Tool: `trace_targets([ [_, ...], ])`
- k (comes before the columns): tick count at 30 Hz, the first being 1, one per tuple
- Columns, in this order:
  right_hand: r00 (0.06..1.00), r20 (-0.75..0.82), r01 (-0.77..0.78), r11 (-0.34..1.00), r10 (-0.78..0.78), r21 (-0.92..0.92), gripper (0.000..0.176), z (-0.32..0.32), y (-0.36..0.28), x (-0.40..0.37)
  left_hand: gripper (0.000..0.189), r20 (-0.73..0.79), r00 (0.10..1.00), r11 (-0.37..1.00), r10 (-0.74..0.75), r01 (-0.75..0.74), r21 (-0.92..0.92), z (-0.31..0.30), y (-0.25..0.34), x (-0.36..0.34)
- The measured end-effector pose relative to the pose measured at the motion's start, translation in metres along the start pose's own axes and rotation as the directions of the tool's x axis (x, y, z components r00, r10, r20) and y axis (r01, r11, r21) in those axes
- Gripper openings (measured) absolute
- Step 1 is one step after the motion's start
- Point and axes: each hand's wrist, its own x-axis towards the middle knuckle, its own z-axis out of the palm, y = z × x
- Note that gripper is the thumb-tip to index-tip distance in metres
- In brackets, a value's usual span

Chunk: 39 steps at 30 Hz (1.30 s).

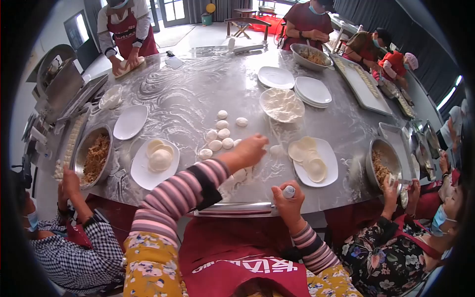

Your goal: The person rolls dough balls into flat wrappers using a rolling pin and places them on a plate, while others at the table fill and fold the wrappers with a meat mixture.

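Note:
My left hand (251, 149) is over the table, right of a cluster of small round dough pieces (223, 133). Its fingers are closed; whatever is in them, if anything, is hidden. Just beyond its fingertips, a pale flattened dough piece (277, 151) lies on the floured steel. By the front edge, my right hand (289, 203) is wrapped round a rolling pin (288, 191), whose pale rounded end pokes up from the fist. Thin round wrappers (316, 169) overlap on a white plate (330, 153) to the right. Another plate (140, 171) on the left carries more wrappers (160, 159).
Ahead stands a bowl of flour (282, 105) beside stacked white plates (313, 91). Bowls of filling (94, 158) (385, 161) flank me, with co-workers' hands (71, 183) (391, 190) close to them. Across the steel table (183, 99), another person presses dough (131, 68).

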Motion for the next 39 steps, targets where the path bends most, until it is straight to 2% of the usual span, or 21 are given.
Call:
trace_targets([
  [2, 0.999, 0.001, -0.033, 0.999, 0.033, 0.031, 0.022, 0.0, 0.003, 0.0, 0.03, 0.029, 0.997, 0.997, 0.066, -0.068, 0.043, 0.019, 0.017, 0.013],
  [4, 1.0, -0.006, -0.017, 1.0, 0.017, 0.022, 0.022, 0.001, 0.003, -0.001, 0.029, -0.006, 0.998, 0.978, 0.062, -0.059, 0.201, 0.038, 0.025, 0.023],
  [7, 0.999, -0.032, -0.013, 1.0, 0.013, 0.006, 0.022, -0.001, -0.002, -0.004, 0.031, 0.024, 0.997, 0.979, 0.072, -0.076, 0.189, 0.047, 0.025, 0.026],
  [9, 0.989, -0.036, 0.141, 0.988, -0.144, -0.066, 0.021, -0.002, -0.019, -0.003, 0.031, 0.02, 0.993, 0.977, 0.12, -0.122, 0.178, 0.042, 0.024, 0.012],
  [11, 0.992, -0.033, 0.119, 0.991, -0.121, -0.06, 0.022, -0.005, -0.019, -0.005, 0.032, 0.08, 0.996, 0.999, -0.03, 0.032, -0.019, 0.024, 0.03, -0.015],
  [12, 0.989, -0.033, 0.139, 0.987, -0.142, -0.079, 0.022, -0.006, -0.018, -0.004, 0.032, 0.093, 0.995, 0.999, -0.038, 0.04, -0.019, 0.014, 0.033, -0.03],
  [14, 0.986, -0.019, 0.16, 0.98, -0.163, -0.121, 0.022, -0.005, -0.019, -0.004, 0.025, 0.088, 0.984, 0.987, -0.156, 0.159, -0.028, -0.001, 0.032, -0.061],
  [18, 0.999, -0.007, 0.042, 0.999, -0.042, -0.008, 0.023, -0.003, -0.008, -0.004, 0.015, 0.17, 0.979, 0.989, -0.116, 0.129, -0.066, 0.001, 0.02, -0.107],
  [23, 1.0, 0.005, 0.013, 1.0, -0.012, -0.023, 0.022, -0.001, -0.003, 0.002, 0.013, 0.047, 0.964, 0.958, -0.261, 0.265, -0.108, -0.002, 0.02, -0.124],
  [25, 0.999, 0.001, -0.044, 0.999, 0.044, -0.027, 0.022, 0.0, 0.005, 0.005, 0.013, 0.013, 0.945, 0.928, -0.326, 0.323, -0.184, -0.007, 0.014, -0.124],
  [29, 0.998, -0.03, 0.056, 0.995, -0.059, -0.088, 0.021, 0.023, 0.007, 0.042, 0.012, 0.027, 0.965, 0.941, -0.259, 0.259, -0.217, -0.002, 0.006, -0.119],
  [31, 0.992, -0.036, 0.118, 0.982, -0.124, -0.149, 0.021, 0.034, 0.011, 0.056, 0.01, 0.009, 0.982, 0.979, -0.187, 0.187, -0.076, -0.004, 0.011, -0.108],
  [33, 0.993, -0.019, 0.11, 0.981, -0.114, -0.159, 0.021, 0.032, 0.013, 0.055, 0.007, 0.01, 0.984, 0.978, -0.179, 0.179, -0.107, -0.003, 0.012, -0.103],
  [35, 0.992, 0.015, 0.123, 0.978, -0.122, -0.167, 0.021, 0.025, 0.01, 0.053, 0.006, 0.091, 0.982, 0.985, -0.163, 0.167, -0.038, -0.007, 0.012, -0.102],
  [37, 0.919, 0.028, 0.369, 0.833, -0.393, -0.412, 0.021, 0.012, 0.004, 0.03, 0.007, 0.069, 0.984, 0.983, -0.165, 0.17, -0.073, -0.006, 0.009, -0.112],
  [38, 0.916, 0.036, 0.378, 0.831, -0.399, -0.408, 0.021, 0.009, 0.003, 0.02, 0.007, 0.071, 0.972, 0.96, -0.225, 0.234, -0.156, -0.006, 0.008, -0.117],
  [39, 0.976, -0.032, 0.197, 0.943, -0.213, -0.267, 0.021, 0.005, 0.002, 0.009, 0.01, 0.083, 0.955, 0.925, -0.285, 0.297, -0.238, -0.004, 0.009, -0.12],
])
